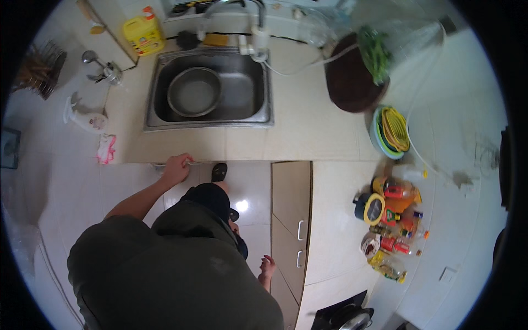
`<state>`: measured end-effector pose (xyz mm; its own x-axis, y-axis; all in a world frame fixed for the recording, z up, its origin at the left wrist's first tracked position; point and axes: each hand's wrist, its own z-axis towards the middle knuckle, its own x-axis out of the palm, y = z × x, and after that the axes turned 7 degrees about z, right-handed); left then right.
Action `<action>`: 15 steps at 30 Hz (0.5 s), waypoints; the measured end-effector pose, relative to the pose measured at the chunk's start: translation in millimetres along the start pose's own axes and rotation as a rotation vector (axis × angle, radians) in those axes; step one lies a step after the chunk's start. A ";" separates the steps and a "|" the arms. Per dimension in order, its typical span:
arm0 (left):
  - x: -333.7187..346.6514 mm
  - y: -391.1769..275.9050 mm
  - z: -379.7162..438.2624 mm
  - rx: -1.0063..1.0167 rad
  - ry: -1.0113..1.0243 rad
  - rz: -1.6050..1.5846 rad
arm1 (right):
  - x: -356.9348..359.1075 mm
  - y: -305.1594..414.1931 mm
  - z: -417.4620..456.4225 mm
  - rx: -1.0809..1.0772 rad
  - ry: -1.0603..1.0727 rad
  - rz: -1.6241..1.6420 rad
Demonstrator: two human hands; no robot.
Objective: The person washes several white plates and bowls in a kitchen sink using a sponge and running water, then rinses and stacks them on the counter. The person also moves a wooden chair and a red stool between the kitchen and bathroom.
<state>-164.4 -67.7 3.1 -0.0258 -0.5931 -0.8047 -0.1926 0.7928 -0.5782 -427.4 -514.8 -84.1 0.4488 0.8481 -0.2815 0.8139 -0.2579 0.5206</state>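
My left hand is at the counter's front edge, below the sink, its fingers curled at a small light handle or edge that they mostly cover; its exact grip cannot be told. My right hand hangs low beside the beige cabinet doors, fingers loosely bent and apart, holding nothing visible. A round metal basin rests in the left part of the stainless steel sink. Above the sink stands a faucet, with a yellow sponge and a dark scrubber behind the rim.
A yellow detergent jug, a white spray bottle and a pink-edged cloth lie left. To the right are leafy greens on a dark board, stacked colander baskets, several sauce bottles and a stove.
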 end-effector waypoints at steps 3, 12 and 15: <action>-21.3 23.0 38.2 0.009 -0.157 -0.076 | 14.8 26.6 24.7 -0.133 -0.042 -0.227; -17.8 153.5 231.0 -0.794 -0.178 -0.483 | 145.8 191.5 -0.4 -0.415 0.216 -0.315; 19.9 179.3 264.8 -0.848 -0.058 -0.762 | 169.1 219.9 -26.0 -0.415 0.276 -0.309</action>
<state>60.3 99.7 -152.2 0.4231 -0.8546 -0.3010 -0.7399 -0.1341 -0.6592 -182.2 -416.0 3.8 0.0556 0.9587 -0.2790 0.6539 0.1762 0.7358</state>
